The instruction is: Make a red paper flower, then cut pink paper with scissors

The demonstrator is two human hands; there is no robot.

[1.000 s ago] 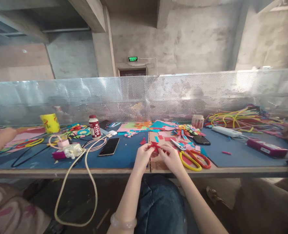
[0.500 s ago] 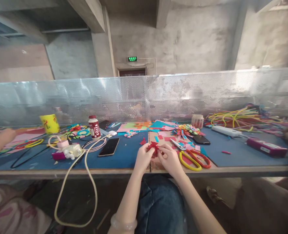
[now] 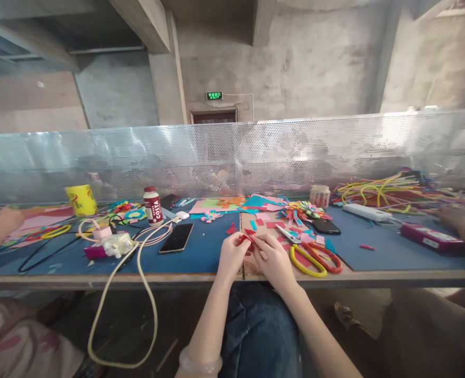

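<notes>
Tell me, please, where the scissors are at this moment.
In the head view, the scissors lie near the table's front edge, just to the right of the right hand, among cut paper pieces.

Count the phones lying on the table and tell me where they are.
2: a phone left of the left hand, near the red-capped bottle; a second phone just beyond the scissors. The paper scraps may hide others.
</notes>
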